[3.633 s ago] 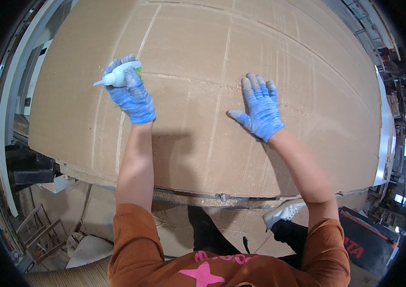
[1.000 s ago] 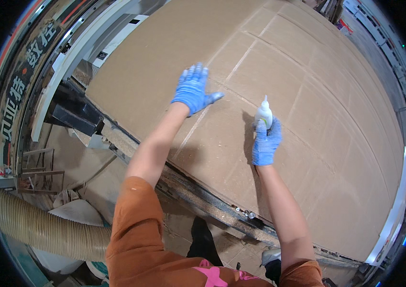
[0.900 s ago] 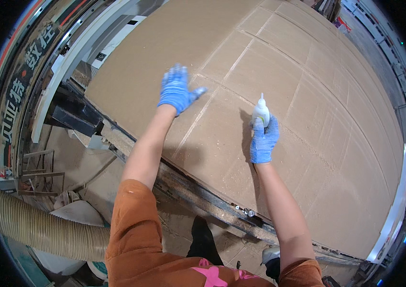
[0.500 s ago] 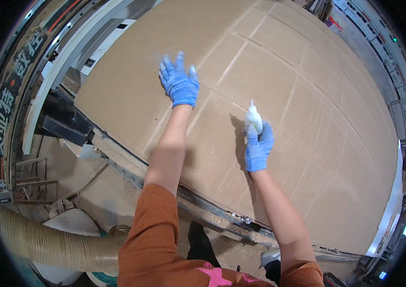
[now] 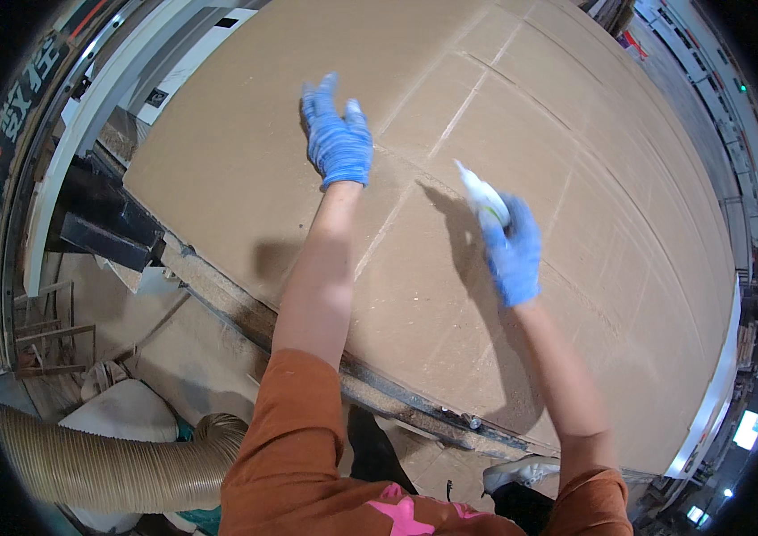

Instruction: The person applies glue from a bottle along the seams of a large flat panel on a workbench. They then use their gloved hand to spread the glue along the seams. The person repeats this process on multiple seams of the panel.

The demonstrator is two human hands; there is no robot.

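Observation:
A small white squeeze bottle (image 5: 484, 198) with a pointed nozzle is gripped in my right hand (image 5: 515, 255), which wears a blue glove. The bottle tilts to the upper left, and its shadow falls on the brown board to its left. My left hand (image 5: 339, 138), gloved in blue too, has its fingers stretched out over the board (image 5: 245, 152); whether it touches the surface I cannot tell. Pale lines and shallow grooves cross the board, with dusty specks along them.
Along the board's near side runs a dusty machine edge (image 5: 236, 299) with small metal fittings. A ribbed hose (image 5: 120, 460) lies at the lower left. A machine gantry (image 5: 17, 170) stands at the left, beside a black bracket (image 5: 102, 223).
My right hand has moved right with the bottle, which now leans to the left instead of standing nearly upright. My left hand has shifted slightly up, its fingers closer together.

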